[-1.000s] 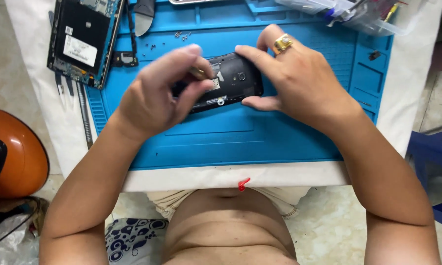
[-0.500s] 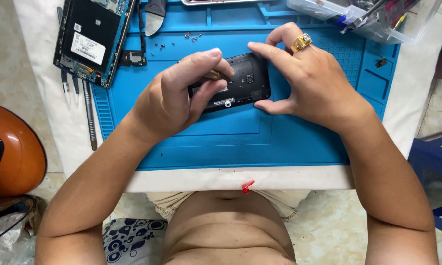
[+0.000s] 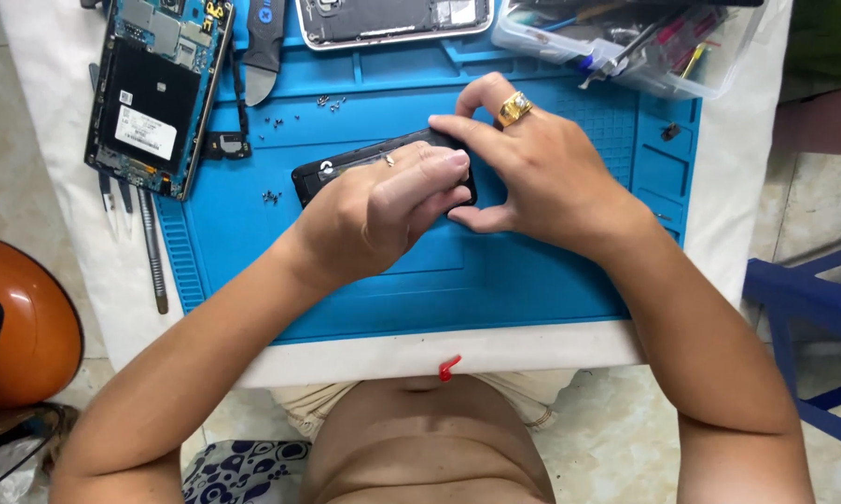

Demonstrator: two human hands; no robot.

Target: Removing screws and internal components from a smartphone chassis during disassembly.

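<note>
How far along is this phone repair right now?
Done: one opened phone lies gutted at the mat's left edge, loose screws scattered beside it. In hand: left hand and right hand grip a black phone part. Left: another open phone waits above.

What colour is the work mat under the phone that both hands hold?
Blue, seen in the head view: the work mat lies under the black phone.

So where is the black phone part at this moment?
In the head view the black phone part sits mid-frame over the blue repair mat, gripped between the left hand and right hand, with loose screws to its left.
</note>
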